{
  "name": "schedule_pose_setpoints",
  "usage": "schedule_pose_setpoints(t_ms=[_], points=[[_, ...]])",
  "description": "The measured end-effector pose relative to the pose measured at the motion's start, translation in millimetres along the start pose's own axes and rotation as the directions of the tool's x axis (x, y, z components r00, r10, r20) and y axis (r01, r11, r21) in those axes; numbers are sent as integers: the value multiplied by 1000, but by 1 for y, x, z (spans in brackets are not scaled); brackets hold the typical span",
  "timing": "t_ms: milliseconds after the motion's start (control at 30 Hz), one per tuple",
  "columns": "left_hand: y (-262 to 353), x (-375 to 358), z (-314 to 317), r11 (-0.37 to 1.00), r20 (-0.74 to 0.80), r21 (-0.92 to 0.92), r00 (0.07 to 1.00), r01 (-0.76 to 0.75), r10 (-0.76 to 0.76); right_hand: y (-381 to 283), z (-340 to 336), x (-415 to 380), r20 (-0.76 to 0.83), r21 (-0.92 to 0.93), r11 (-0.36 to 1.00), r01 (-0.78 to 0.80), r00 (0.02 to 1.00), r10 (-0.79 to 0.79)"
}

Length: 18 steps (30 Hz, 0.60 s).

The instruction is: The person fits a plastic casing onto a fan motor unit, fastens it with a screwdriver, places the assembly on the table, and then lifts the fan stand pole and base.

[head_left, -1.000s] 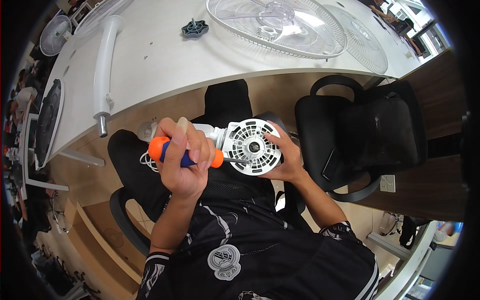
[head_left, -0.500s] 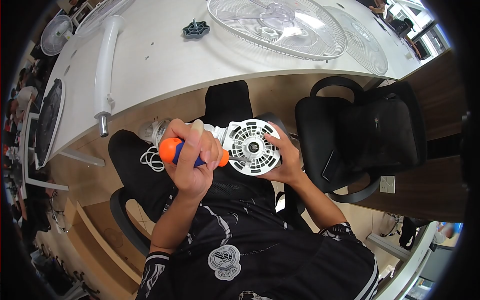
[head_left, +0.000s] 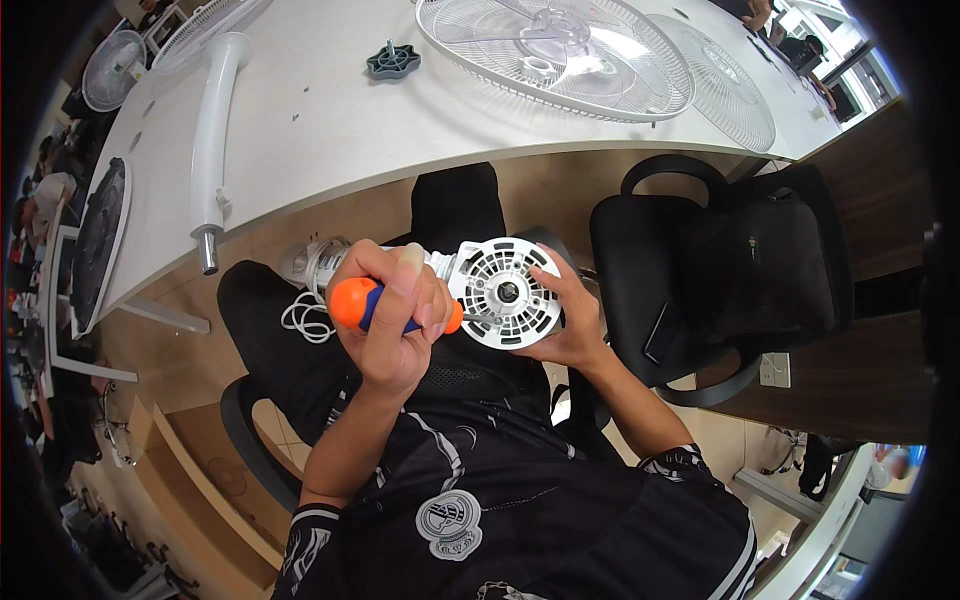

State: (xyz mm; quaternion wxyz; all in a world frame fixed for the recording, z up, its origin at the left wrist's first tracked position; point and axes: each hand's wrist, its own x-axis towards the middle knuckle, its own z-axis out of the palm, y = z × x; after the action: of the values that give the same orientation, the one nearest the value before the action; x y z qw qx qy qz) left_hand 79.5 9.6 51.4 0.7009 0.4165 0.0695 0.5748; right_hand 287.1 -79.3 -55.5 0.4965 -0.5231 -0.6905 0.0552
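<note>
My left hand [head_left: 395, 305] is wrapped round an orange and blue screwdriver [head_left: 352, 303]. The screwdriver's thin shaft points right, and its tip is at the lower left part of a round white slotted motor housing [head_left: 490, 272]. Gripping that housing by its right edge is my right hand [head_left: 575, 318], with the thumb on its face and the other fingers hidden behind. A metal shaft stands at the housing's centre. A coiled white cord [head_left: 304, 318] lies over my leg, left of my left hand.
The white table [head_left: 320, 130] ahead holds a white pole [head_left: 212, 150], a dark knob [head_left: 393, 61] and fan grilles [head_left: 600, 60]. A black chair [head_left: 700, 270] bearing a black bag stands to the right. An open cardboard box [head_left: 205, 490] lies at lower left.
My left hand and the screwdriver handle have shifted slightly to the right. The housing and my right hand have hardly moved.
</note>
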Motion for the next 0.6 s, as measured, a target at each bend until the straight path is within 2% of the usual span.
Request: schedule_pose_setpoints(t_ms=[67,133,367,600], points=[[0,0,-1,1000,-1,9,1000,-2,2,-1,0,1,-1,0,1000,-2,1000,2],[0,1,-3,994,49,110,999,-16,10,-2,0,1,-1,-1,1000,-2,1000,2],[-1,2,5,993,80,117,997,-14,4,0,-1,0,11,3,1000,-7,1000,7],[-2,1,14,955,161,292,987,-44,-4,-1,-2,1,6,10,1000,-8,1000,8]])
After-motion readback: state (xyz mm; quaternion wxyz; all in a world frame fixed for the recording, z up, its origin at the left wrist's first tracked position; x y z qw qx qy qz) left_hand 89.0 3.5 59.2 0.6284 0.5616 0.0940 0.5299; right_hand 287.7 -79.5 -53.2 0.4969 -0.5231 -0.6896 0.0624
